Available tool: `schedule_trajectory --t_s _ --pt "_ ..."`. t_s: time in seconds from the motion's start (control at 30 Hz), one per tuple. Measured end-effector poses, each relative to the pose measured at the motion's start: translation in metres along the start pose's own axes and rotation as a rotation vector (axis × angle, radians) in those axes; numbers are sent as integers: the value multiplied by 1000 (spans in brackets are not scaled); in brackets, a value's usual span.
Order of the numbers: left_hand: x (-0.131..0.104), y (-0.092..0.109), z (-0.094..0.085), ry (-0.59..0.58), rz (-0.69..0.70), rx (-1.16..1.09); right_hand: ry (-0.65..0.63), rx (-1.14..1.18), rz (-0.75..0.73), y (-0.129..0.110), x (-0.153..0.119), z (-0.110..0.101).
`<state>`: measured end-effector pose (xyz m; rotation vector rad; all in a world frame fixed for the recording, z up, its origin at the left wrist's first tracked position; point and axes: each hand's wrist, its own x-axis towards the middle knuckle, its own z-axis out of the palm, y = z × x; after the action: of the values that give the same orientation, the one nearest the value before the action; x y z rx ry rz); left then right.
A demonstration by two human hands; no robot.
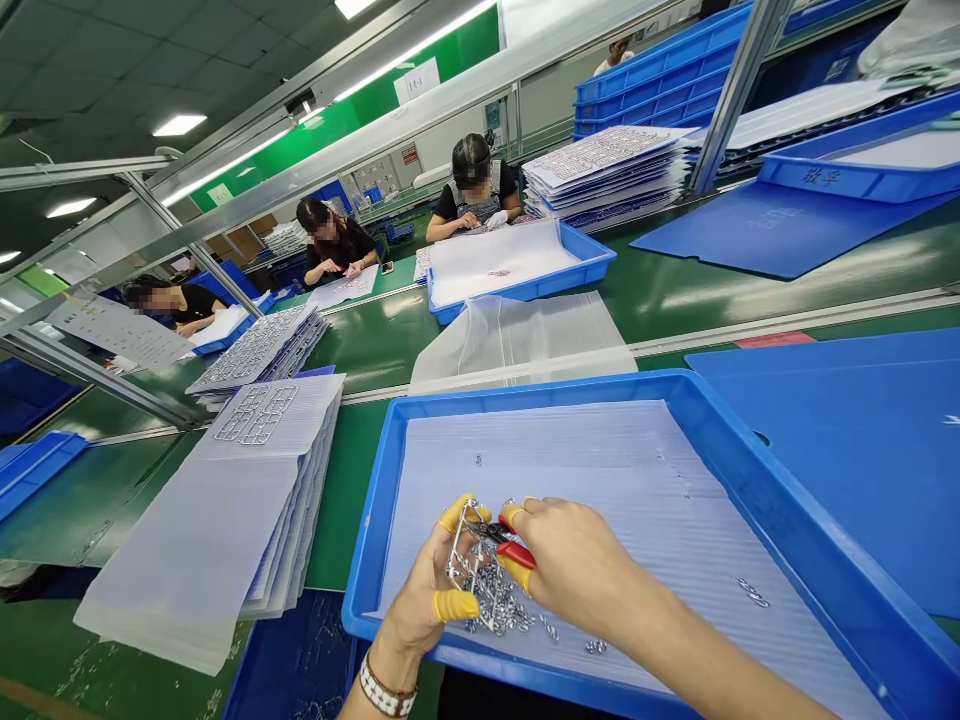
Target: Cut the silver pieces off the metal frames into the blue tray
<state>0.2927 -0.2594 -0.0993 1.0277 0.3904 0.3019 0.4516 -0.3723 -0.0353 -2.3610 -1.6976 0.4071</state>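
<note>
Yellow finger cots cover some fingertips on both hands. My left hand (431,585) grips a silvery sprue frame (454,560) by its edge, tilted up over the tray. In my right hand (566,550) is a pair of red-handled nippers (516,554), their dark jaws against the frame. Beneath lies a pile of small shiny chromed parts (499,605), partly hidden by my hands. A few more loose parts (752,592) lie apart on the white foam sheet (555,450) lining the blue tray (750,450).
At left, a stack of foam sheets (202,500) bears flat sprue frames (257,413). Beyond a metal rail, a blue tray (596,262) and piled sprue sheets (600,170) stand on the green bench. A blue board (847,430) lies at right. Several people sit working opposite.
</note>
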Motion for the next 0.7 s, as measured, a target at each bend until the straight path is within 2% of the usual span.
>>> schedule_trajectory --t_s 0.13,0.33,0.7 --pt "0 1 1 -47 -11 -5 -14 -15 -4 1 0 0" --pt "2 -2 -5 16 11 -32 19 -20 -5 1 -3 2" --pt "5 -3 -5 18 38 -20 5 0 -46 -20 -7 -4"
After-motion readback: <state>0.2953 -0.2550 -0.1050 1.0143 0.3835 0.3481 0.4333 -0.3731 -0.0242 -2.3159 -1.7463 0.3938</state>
